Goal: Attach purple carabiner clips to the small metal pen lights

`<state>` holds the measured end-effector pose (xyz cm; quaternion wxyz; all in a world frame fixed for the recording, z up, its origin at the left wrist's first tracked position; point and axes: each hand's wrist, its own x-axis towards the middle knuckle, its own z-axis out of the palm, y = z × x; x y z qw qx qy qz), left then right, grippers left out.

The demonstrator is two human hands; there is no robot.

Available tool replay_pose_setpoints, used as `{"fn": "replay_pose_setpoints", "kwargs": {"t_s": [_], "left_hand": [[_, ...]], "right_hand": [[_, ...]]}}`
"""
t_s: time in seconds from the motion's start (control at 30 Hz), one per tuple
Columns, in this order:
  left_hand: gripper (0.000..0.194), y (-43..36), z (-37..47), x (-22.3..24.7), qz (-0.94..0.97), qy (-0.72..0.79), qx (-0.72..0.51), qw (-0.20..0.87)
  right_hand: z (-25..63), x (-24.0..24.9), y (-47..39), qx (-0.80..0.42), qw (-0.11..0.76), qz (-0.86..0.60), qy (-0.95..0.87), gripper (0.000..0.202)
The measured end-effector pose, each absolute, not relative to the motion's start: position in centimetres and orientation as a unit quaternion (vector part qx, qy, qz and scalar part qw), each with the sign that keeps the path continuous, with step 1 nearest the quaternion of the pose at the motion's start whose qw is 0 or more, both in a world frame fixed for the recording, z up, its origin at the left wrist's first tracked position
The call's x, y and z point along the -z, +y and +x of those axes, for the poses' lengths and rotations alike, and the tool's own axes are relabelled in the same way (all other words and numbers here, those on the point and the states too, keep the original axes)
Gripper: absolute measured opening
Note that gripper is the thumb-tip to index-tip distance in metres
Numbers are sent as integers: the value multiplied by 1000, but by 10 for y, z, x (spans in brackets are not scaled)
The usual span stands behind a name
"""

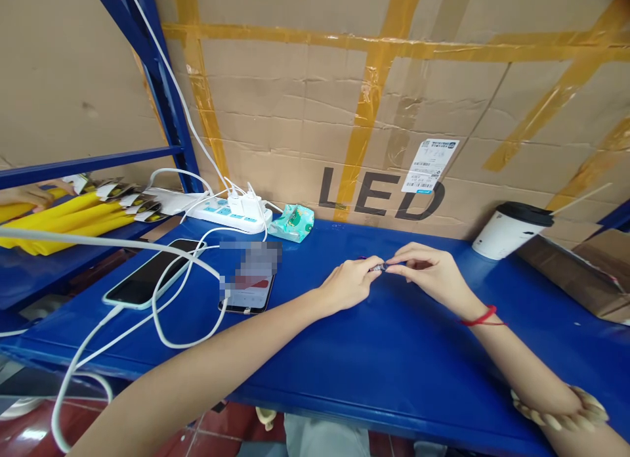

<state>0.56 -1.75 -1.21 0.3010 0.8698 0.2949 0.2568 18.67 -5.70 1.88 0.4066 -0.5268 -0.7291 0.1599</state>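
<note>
Observed smooth, glossy finish on table (394, 365); creased, matt cardboard (275, 115) under shiny plastic tape (363, 125); smooth plastic on power strip (209, 213); crinkled, glossy film on packet (290, 230).

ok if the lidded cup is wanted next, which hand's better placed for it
Probably the right hand: it's nearer the cup, with the left hand farther off, though both hold a small item.

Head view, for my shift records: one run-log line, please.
left hand: holding small item | right hand: pinching its end | below: blue table
</note>
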Motion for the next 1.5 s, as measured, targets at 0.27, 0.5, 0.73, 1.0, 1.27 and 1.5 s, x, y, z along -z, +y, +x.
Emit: {"fn": "replay_pose_setpoints", "kwargs": {"t_s": [0.27,0.5,0.73,1.0,1.27,1.5], "left_hand": [[26,-10,8,21,888,250,-230,310],[27,-10,7,21,898,240,-209,303],[26,-11,7,22,905,243,-202,285],[24,-13,7,18,911,255,-194,260],[23,-12,7,21,919,242,-205,233],[25,-17,6,16,921,262,-178,228]], "right_hand": [[194,-17,-58,-79,336,-509,-788,30],[195,-10,-56,-104,348,-505,-783,32],[198,-10,-55,-102,313,-524,-785,34],[201,-7,-53,-115,283,-543,-782,37],[197,-8,-54,-138,276,-586,-749,42],[202,-8,-51,-270,256,-582,-723,40]]}}
